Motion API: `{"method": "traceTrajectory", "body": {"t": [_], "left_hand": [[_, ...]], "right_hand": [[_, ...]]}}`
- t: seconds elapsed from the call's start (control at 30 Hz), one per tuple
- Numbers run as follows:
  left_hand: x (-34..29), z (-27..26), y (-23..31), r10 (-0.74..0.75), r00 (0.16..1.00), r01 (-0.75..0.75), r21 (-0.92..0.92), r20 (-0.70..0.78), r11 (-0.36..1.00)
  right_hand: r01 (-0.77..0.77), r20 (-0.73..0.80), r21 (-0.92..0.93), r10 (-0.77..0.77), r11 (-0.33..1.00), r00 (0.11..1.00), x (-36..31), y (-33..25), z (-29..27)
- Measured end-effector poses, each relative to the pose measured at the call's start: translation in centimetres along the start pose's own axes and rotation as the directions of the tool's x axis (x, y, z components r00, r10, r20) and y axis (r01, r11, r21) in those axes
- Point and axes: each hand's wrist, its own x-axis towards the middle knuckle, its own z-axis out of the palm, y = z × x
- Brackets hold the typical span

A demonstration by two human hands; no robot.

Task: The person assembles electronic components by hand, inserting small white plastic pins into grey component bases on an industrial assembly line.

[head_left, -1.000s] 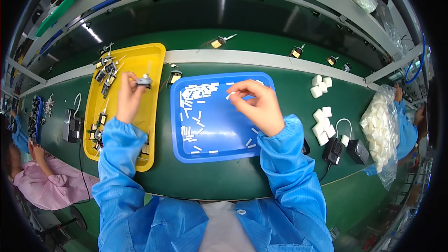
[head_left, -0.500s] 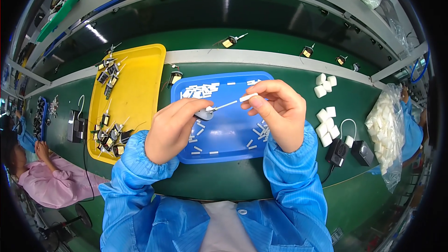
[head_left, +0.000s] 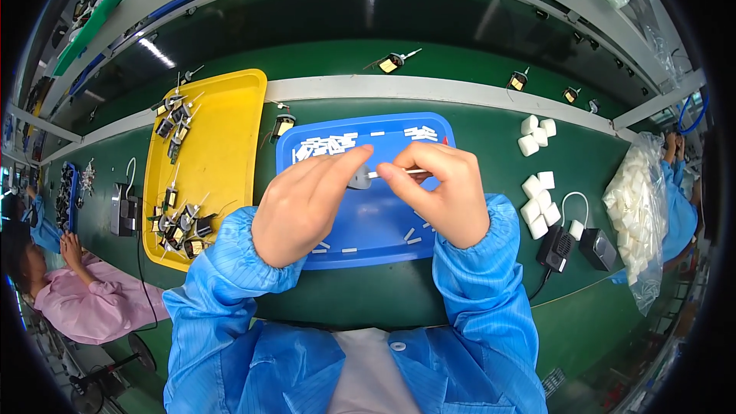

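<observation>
Above the blue tray (head_left: 368, 230), my left hand (head_left: 300, 205) is closed around a small component with a grey rounded base (head_left: 359, 179), mostly hidden by the fingers. Its thin white stem (head_left: 374, 175) points toward my right hand (head_left: 451, 193). The right thumb and fingers pinch at the stem's far end; the short white sleeve seen there earlier is now largely covered by them. Both hands nearly meet. Beneath them, short white sleeves (head_left: 328, 144) lie heaped at the tray's far left, with others along its edges.
A yellow tray (head_left: 218, 146) at left holds several black components with yellow labels (head_left: 181, 228). White foam-like blocks (head_left: 539, 205), black boxes with a cable (head_left: 553, 249) and a plastic bag of white blocks (head_left: 636, 207) are at right. A co-worker in pink (head_left: 96, 299) sits at left.
My right hand has moved left, bringing the white sleeve to the component's stem. The left hand has shifted slightly right and turned, hiding more of the component.
</observation>
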Motion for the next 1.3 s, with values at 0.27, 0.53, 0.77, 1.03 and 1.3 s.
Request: {"method": "traceTrajectory", "body": {"t": [0.27, 0.53, 0.77, 1.03, 1.3], "left_hand": [[3.4, 3.7, -3.5, -0.079, 0.996, 0.082, -0.089, 0.034, 0.993], [10.1, 10.8, -25.1, -0.677, 0.730, 0.675, -0.260, 0.098, 0.690], [10.3, 13.4, -24.3, -0.603, 0.762, 0.611, -0.045, -0.237, 0.790], [1.7, 2.3, -16.6, -0.355, 0.935, 0.309, 0.472, 0.010, 0.826], [-12.5, -4.1, -28.3, -0.697, 0.717, 0.574, 0.555, 0.015, 0.602]], "right_hand": [[-0.122, -0.247, -0.115, 0.091, 0.986, 0.965, 0.2, 3.2, -0.6], [-0.090, -0.266, -0.151, 0.047, 0.984, 0.963, -0.8, 2.6, -3.3], [-0.093, -0.212, -0.209, 0.048, 0.974, 0.976, -1.3, 2.9, -4.0], [-0.029, -0.026, -0.386, 0.021, 0.922, 0.999, -0.8, 4.2, -2.6], [-0.041, 0.047, -0.347, 0.061, 0.937, 0.997, 0.0, 3.7, -0.6]]}}
